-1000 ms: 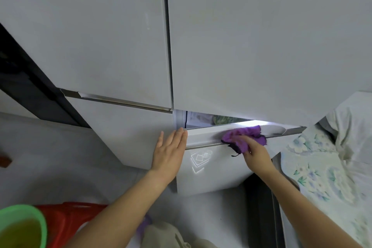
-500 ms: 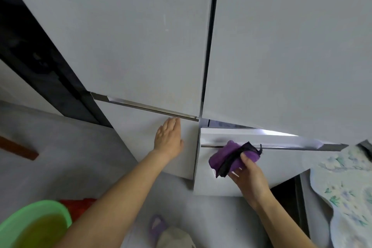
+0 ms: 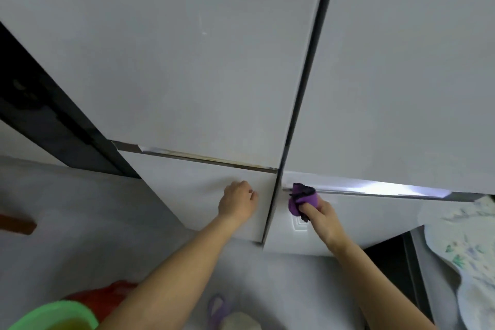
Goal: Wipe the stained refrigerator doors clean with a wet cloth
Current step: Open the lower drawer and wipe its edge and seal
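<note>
A: Where is the crumpled purple cloth point(image 3: 304, 199)?

B: Low down, bunched in the right hand point(image 3: 322, 215). Fingers and thumb are curled round it. It's pushed against the top of the lower right white refrigerator door point(image 3: 375, 222), right under the thin chrome strip point(image 3: 348, 192) and just beside the dark centre seam.

A: And the left hand point(image 3: 237, 202)?

B: Across that seam, resting on the lower left white refrigerator door point(image 3: 187, 185). Its fingers are tucked under with nothing in them, knuckles to the panel.

A: So the hands are close?

B: Near each other, with the seam between them. The cloth isn't touching the left one.

A: And the big panels above?

B: The two tall upper white doors point(image 3: 187, 61) meet edge to edge over both hands. The left one has a faint pale mark. A bright band of light lies along the lower right door's top ledge.

A: Anything on the grey floor point(image 3: 80, 209)?

B: A round green plastic basin point(image 3: 57, 313) of yellowish liquid sits on the person's left, with a red plastic object point(image 3: 107, 293) just behind it. Pale floral-printed fabric point(image 3: 466, 244) shows at the far right.
</note>
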